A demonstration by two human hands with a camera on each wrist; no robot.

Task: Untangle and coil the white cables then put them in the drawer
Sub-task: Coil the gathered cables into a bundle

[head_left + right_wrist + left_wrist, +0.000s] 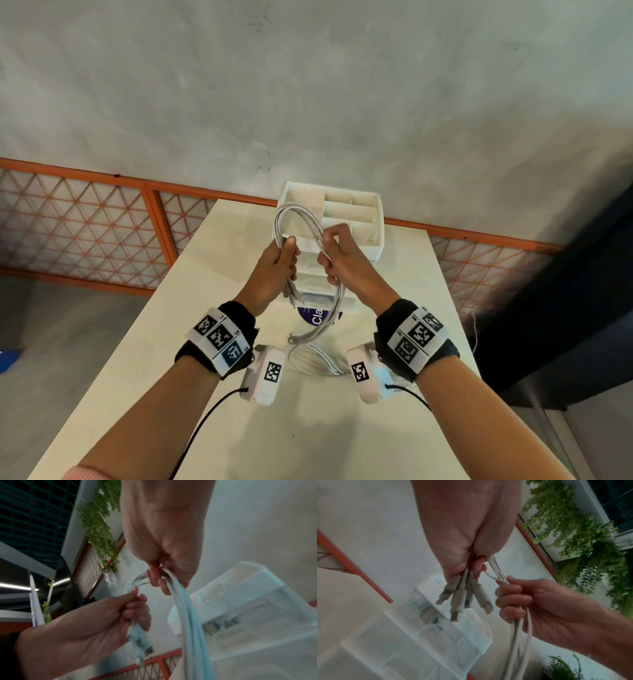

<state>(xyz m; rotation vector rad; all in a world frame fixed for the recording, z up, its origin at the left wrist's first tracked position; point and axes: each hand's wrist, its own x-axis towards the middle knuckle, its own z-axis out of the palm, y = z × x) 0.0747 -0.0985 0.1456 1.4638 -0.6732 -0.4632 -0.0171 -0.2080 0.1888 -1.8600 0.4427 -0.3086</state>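
Note:
A bundle of white cables (298, 219) arches between my two raised hands above the table. My left hand (281, 261) grips one end of the bundle, and several plug ends (464, 599) hang out below its fist. My right hand (337, 255) grips the other side of the loop; from it the cables (337, 301) drop and trail onto the table (318, 363). The white drawer unit (342, 219) stands just behind the hands, its open top split into compartments. Clear drawers (436, 635) show in the left wrist view.
The cream table (171, 342) runs away from me, with the drawer unit at its far end. A round purple label (317, 317) lies in front of the unit. An orange mesh fence (85, 226) lines the far side. Green plants (573, 527) hang on a wall.

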